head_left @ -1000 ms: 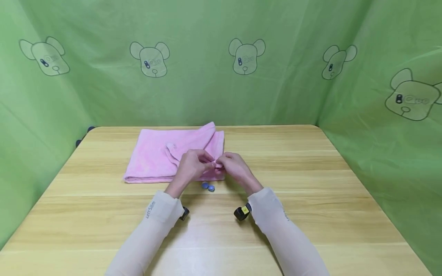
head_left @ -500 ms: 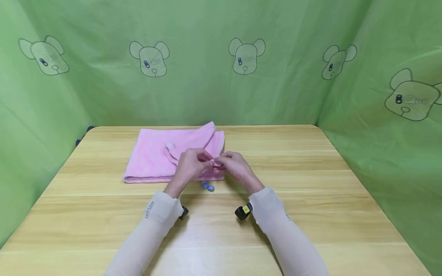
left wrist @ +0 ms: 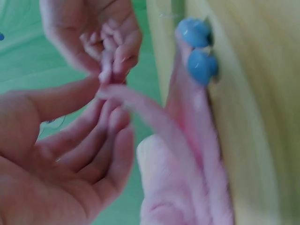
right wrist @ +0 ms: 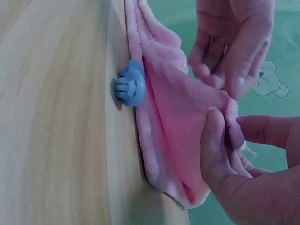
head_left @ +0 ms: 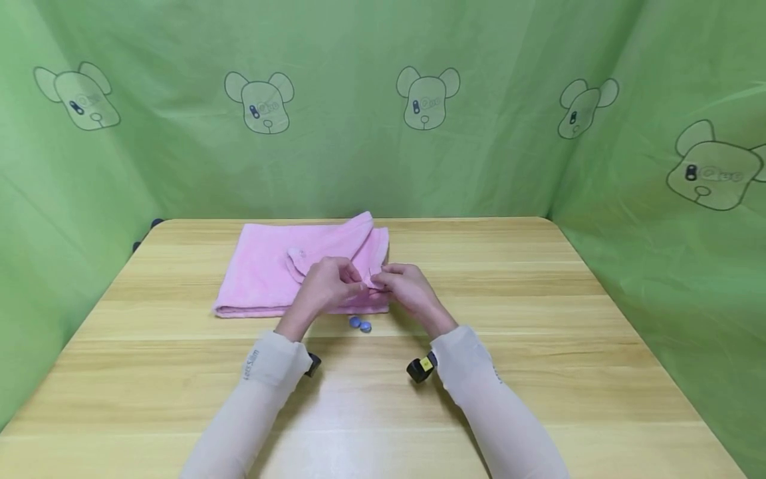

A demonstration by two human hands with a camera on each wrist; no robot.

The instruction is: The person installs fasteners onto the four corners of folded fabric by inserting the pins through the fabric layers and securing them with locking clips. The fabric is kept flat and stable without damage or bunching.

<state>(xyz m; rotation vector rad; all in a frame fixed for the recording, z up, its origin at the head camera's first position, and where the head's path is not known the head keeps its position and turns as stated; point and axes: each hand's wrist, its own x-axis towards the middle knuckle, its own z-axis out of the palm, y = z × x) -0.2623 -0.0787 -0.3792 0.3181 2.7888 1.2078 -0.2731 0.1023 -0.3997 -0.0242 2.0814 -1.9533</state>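
Observation:
A folded pink plush towel lies on the table, its near right corner lifted. Thumb and fingers of my right hand pinch that corner; the right wrist view shows the towel edge between them, with pale loose fibres beside it. My left hand is just left of the corner, thumb and fingers loosely bent and apart. In the left wrist view its fingertips come close to the blurred towel edge; contact is unclear. Two small blue plastic pieces, round with slotted sides, lie before the towel.
The light wooden table extends around the towel. Green curtains printed with bear heads enclose the back and sides. A black wrist camera hangs under the right sleeve, another under the left sleeve.
My left hand has drawn slightly left, away from the corner, its fingers loosening. My right hand keeps its pinch, almost unmoved. The blue pieces stay in place.

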